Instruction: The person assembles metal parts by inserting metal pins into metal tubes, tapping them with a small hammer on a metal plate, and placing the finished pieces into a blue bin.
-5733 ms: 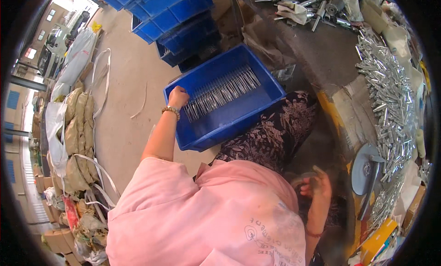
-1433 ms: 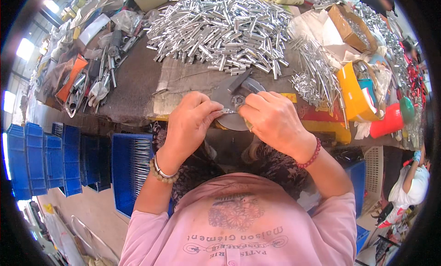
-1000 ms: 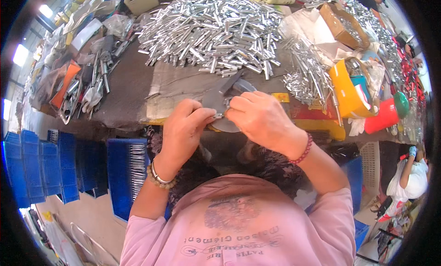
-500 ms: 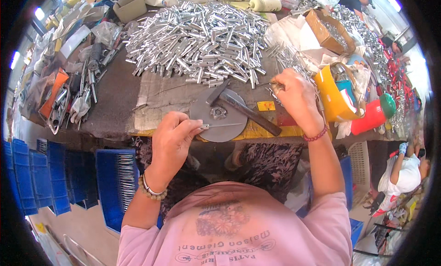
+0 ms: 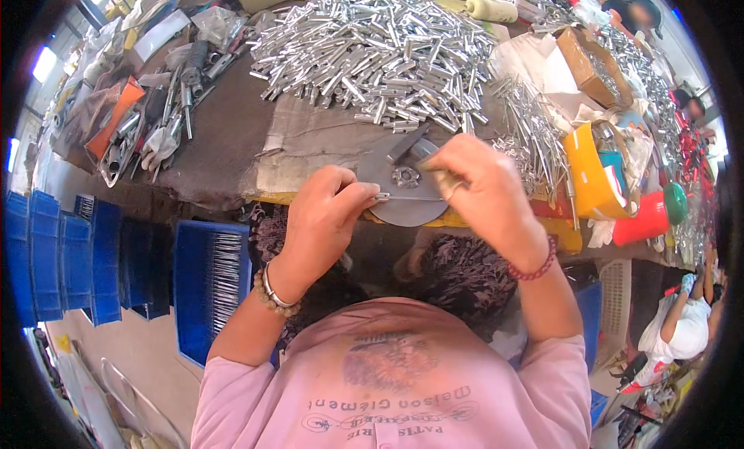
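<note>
My left hand (image 5: 329, 216) pinches the thicker end of a slim metal rod (image 5: 411, 198), which points right across a round grey metal disc (image 5: 395, 212). At the rod's far end is my right hand (image 5: 490, 197), its fingers closed together. What those fingers hold, if anything, is hidden and slightly blurred. A hammer (image 5: 404, 145) lies across the disc, its handle mostly covered by my right hand. Beside the hammer head, a small nut-like metal piece (image 5: 404, 176) sits mid-disc.
A big heap of short silver metal tubes (image 5: 380, 54) covers the far bench. Thin rods (image 5: 535, 131) lie to its right, near a yellow container (image 5: 590, 170) and a red jar (image 5: 639, 220). Blue bins (image 5: 194, 294) stand at lower left; tools lie at far left.
My right hand has left the loose thin rods and come leftward to the end of the rod in my left hand. The view has shifted, and my left hand keeps its pinch.
</note>
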A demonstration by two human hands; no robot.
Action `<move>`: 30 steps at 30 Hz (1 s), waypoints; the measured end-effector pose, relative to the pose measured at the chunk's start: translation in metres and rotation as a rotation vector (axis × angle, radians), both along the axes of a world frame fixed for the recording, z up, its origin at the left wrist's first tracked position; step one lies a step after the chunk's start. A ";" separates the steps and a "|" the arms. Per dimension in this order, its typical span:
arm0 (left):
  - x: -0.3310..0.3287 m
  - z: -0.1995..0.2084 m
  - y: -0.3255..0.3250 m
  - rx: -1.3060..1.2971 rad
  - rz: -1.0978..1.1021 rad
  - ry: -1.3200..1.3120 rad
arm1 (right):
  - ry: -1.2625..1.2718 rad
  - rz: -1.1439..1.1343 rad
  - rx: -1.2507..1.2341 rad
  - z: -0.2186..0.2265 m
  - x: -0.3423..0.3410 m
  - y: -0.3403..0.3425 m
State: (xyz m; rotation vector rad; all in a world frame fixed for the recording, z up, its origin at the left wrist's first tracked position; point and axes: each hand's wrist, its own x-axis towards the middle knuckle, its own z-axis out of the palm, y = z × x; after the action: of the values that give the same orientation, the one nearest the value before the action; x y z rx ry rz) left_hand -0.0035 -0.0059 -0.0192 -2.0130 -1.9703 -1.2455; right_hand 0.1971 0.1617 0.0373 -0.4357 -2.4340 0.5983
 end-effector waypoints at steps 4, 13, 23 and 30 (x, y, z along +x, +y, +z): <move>0.001 0.000 -0.001 -0.028 0.018 0.028 | 0.069 0.135 0.131 -0.009 -0.032 -0.028; -0.001 -0.004 0.000 0.022 0.006 -0.002 | 0.053 0.086 -0.215 -0.021 -0.029 -0.026; 0.001 -0.006 0.000 0.049 0.014 -0.013 | -0.019 0.147 -0.022 -0.011 -0.032 -0.025; 0.001 -0.006 0.000 0.021 0.024 0.008 | -0.133 0.178 0.154 0.000 -0.039 -0.034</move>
State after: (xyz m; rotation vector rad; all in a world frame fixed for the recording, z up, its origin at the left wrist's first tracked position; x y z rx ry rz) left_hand -0.0024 -0.0060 -0.0255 -1.9755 -1.9632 -1.2462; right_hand 0.1579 0.1282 0.0368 -0.2028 -2.6420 0.4632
